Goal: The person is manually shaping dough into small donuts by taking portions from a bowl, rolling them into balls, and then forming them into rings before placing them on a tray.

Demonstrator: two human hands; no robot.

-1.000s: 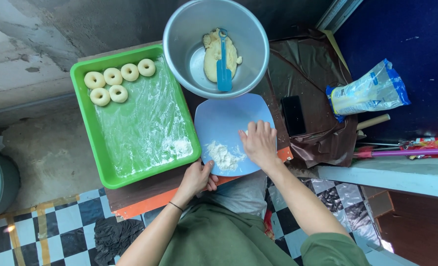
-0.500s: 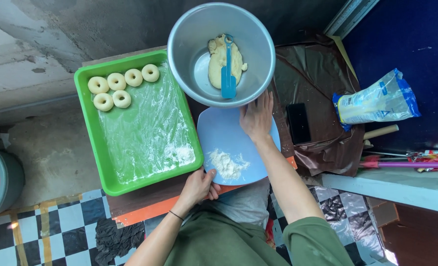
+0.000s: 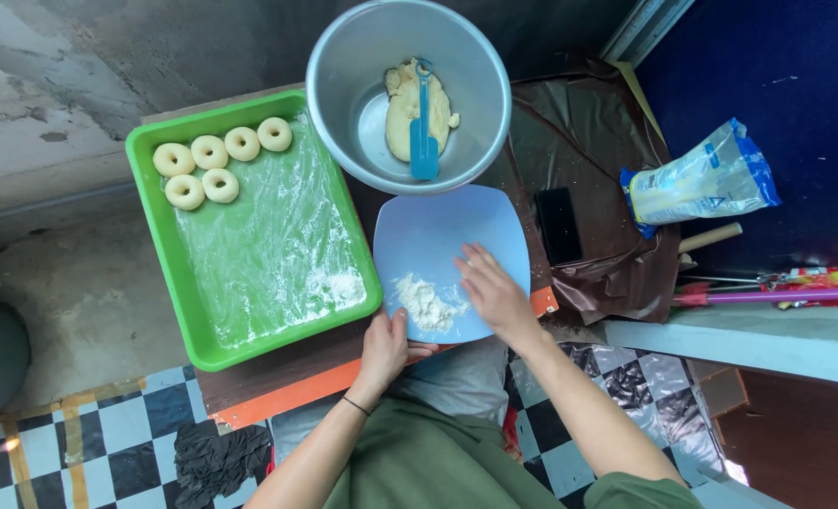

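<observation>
1. Since half a second ago, the right hand [image 3: 494,297] has drawn back from the far edge of the blue plate [image 3: 438,236] toward its near half, close to the flour heap [image 3: 425,303].
2. Right-hand fingers are spread wide and flat over the plate, holding nothing. The left hand [image 3: 384,347] pinches the plate's near rim, thumb on top, steadying it.
3. Done well, I judge this step wants light, flat strokes with the plate kept pinned, so the loose powder spreads thin instead of spilling onto the tabletop [image 3: 277,382].
4. That plate is smooth, squarish with rounded corners; the flour looks soft and clumpy.
5. Just beyond it sits a round metal bowl [image 3: 339,104] holding pale, lumpy dough [image 3: 402,113] and a blue spatula [image 3: 423,132].
6. To the left, a green tray [image 3: 160,273], lined with floured, crinkled film, carries six dough rings [image 3: 221,155] in its far corner.
7. At the right lies a soft plastic flour bag [image 3: 701,184].
</observation>
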